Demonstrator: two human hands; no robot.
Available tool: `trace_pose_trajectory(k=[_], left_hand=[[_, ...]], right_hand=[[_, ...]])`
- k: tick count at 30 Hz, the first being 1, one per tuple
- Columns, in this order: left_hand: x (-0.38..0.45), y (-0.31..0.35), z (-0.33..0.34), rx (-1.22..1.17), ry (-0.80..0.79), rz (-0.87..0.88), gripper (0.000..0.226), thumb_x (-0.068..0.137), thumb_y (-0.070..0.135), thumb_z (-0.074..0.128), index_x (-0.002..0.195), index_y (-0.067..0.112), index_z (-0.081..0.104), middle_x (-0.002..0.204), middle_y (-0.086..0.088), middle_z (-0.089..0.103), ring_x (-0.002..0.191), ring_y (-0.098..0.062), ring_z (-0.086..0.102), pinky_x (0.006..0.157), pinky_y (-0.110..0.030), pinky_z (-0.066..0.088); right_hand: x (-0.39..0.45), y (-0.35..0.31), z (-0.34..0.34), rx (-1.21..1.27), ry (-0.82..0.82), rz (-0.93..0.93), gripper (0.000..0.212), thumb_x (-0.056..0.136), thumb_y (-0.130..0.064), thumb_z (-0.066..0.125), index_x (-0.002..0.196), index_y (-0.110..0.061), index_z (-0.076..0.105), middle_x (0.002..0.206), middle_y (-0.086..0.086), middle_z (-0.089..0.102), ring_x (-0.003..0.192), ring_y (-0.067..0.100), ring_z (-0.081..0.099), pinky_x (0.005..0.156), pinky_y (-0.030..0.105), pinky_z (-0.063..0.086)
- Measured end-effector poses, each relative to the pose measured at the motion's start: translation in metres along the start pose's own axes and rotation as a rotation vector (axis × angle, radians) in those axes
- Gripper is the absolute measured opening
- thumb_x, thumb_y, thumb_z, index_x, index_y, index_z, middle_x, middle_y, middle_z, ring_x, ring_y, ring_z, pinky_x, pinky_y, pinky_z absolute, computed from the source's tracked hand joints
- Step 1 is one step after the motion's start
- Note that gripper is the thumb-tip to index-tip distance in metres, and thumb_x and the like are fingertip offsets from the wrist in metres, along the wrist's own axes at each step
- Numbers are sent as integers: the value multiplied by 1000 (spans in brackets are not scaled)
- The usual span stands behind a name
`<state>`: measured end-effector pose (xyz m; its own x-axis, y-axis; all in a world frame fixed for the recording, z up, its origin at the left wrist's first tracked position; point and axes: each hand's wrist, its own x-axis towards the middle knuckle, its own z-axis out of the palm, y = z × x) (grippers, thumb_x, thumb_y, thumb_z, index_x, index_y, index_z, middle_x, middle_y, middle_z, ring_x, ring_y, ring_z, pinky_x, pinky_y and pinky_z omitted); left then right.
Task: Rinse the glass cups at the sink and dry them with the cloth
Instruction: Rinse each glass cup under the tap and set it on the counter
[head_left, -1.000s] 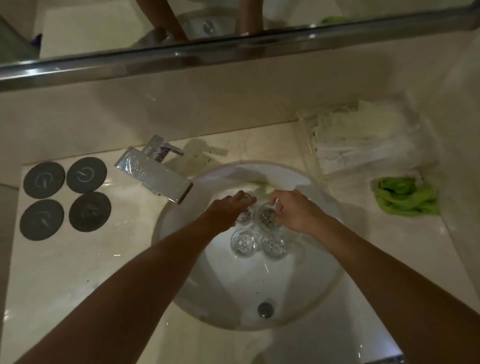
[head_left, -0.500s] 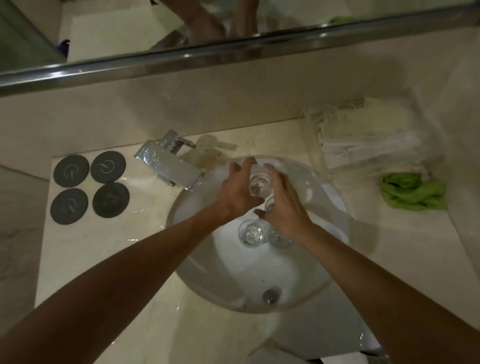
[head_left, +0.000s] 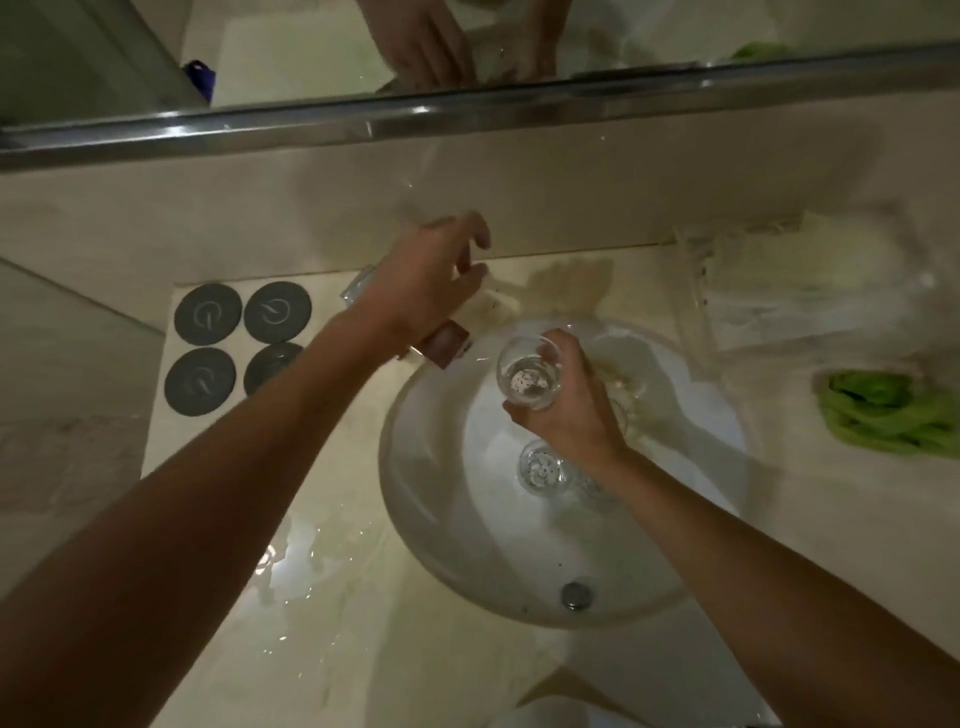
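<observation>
My right hand (head_left: 574, 415) grips a clear glass cup (head_left: 530, 379) upright over the white sink basin (head_left: 436, 499), just right of the faucet spout (head_left: 441, 344). My left hand (head_left: 426, 283) is over the faucet body with its fingers loosely bent and blurred; the handle is hidden beneath it. A second glass cup (head_left: 543, 467) stands in the basin below my right hand. Further glasses are partly hidden by my right wrist. The green cloth (head_left: 883, 415) lies bunched on the counter at the right.
Several dark round coasters (head_left: 208, 314) lie on the counter left of the faucet. A clear plastic bag of pale items (head_left: 810, 291) sits at the back right. The drain (head_left: 575, 595) is at the basin's near side. A metal mirror ledge (head_left: 467, 117) runs above.
My left hand let go of the lifted glass and moved up and left onto the faucet. My right hand now holds that glass alone near the spout.
</observation>
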<state>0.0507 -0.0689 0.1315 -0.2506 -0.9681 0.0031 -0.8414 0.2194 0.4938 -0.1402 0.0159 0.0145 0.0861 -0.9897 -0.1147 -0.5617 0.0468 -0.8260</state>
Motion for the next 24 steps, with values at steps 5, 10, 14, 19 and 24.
trace_pose_trajectory(k=[5, 10, 14, 19, 24], left_hand=[[20, -30, 10, -7, -93, -58, 18, 85, 16, 74, 100, 5, 70, 94, -7, 68, 81, -18, 59, 72, -24, 43], [29, -38, 15, -50, -13, -117, 28, 80, 22, 79, 101, 6, 69, 94, -9, 70, 80, -18, 62, 75, -28, 48], [34, -39, 30, -44, 111, -265, 34, 82, 33, 77, 102, 9, 64, 97, -7, 67, 84, -21, 63, 80, -38, 56], [32, -33, 36, -51, 202, -320, 30, 88, 35, 72, 104, 11, 62, 98, -5, 67, 87, -19, 63, 79, -34, 54], [-9, -25, 10, -289, 221, -144, 9, 94, 11, 59, 99, 7, 65, 95, -3, 67, 79, -7, 61, 75, -24, 55]], right_hand=[[10, -4, 23, -79, -194, -40, 89, 66, -26, 91, 136, -24, 37, 127, 1, 60, 116, 18, 58, 93, 38, 51], [24, -13, 37, -141, -267, -96, 86, 70, -24, 88, 139, -18, 38, 128, -4, 59, 107, -3, 48, 75, 0, 30], [29, -17, 46, -150, -289, -104, 87, 73, -29, 84, 143, -23, 33, 133, -2, 58, 118, 13, 55, 81, 17, 36], [30, -14, 47, -153, -330, -100, 88, 72, -33, 84, 141, -28, 31, 136, -4, 57, 121, 16, 56, 83, 20, 41], [24, -12, 42, -67, -228, 8, 88, 68, -29, 91, 136, -25, 36, 131, -6, 58, 113, 10, 54, 81, 3, 34]])
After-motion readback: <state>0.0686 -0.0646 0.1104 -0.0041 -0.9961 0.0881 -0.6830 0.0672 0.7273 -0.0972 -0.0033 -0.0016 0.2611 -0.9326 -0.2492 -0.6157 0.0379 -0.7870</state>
